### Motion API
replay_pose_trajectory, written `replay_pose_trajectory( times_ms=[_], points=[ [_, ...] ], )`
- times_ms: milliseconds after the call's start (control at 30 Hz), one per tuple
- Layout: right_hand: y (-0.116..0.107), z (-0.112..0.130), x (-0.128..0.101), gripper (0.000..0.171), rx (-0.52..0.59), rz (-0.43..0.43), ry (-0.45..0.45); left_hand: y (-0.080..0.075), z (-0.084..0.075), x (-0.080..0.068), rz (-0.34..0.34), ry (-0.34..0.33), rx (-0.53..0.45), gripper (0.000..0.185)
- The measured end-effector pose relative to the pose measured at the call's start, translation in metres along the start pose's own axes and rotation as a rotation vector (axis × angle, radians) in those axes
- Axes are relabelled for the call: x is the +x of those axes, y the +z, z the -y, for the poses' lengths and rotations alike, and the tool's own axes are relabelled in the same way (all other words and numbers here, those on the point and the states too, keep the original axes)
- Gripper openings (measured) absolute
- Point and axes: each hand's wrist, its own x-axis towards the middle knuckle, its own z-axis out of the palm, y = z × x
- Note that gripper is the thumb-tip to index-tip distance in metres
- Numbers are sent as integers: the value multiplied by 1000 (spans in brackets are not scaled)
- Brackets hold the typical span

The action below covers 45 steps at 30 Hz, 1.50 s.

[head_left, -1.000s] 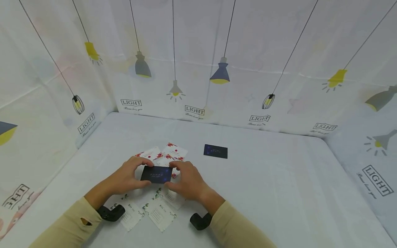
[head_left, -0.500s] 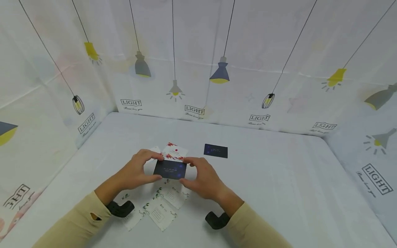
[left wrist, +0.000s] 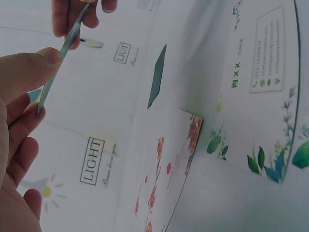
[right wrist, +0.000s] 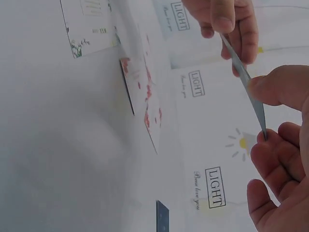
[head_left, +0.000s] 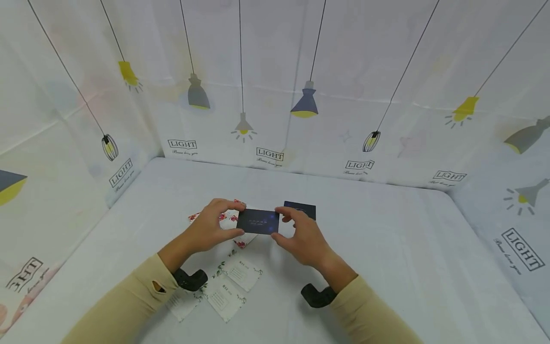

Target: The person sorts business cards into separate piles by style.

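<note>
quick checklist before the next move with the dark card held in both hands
1. Left hand pinches the left end of the held card: ok
2. Right hand pinches its right end: ok
3. Held card is clear of the table: ok
4. Second dark card is fully visible in the head view: not ok, the right hand covers part
5. Red-flowered cards are fully visible in the head view: not ok, partly hidden
6. Print on the held card's underside: cannot tell

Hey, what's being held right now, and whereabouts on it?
A dark blue card, held by its two short ends: the left hand pinches one end, the right hand the other.
</note>
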Motion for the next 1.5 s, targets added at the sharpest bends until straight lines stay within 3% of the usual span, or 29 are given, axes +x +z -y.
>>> replay_pose_trajectory(
  times_ms=[167, 500, 800, 1233, 1500],
  points=[
    [-7, -9, 1, 59, 14, -29, 35, 9, -6, 12, -30, -5, -6, 53],
    [-17, -29, 2, 59, 37, -124, 3, 28, -9, 38, -57, 1, -5, 59],
    [-27, -42, 1, 60, 29, -138, 67, 39, -12, 53, 4, -70, -5, 59],
    [-29, -69, 3, 59, 45, -155, 132, 62, -15, 73, 31, -141, -59, 56],
    [-34, -84, 9, 58, 46, -128, 169, 74, -12, 85, 50, -189, -38, 57]
  ],
)
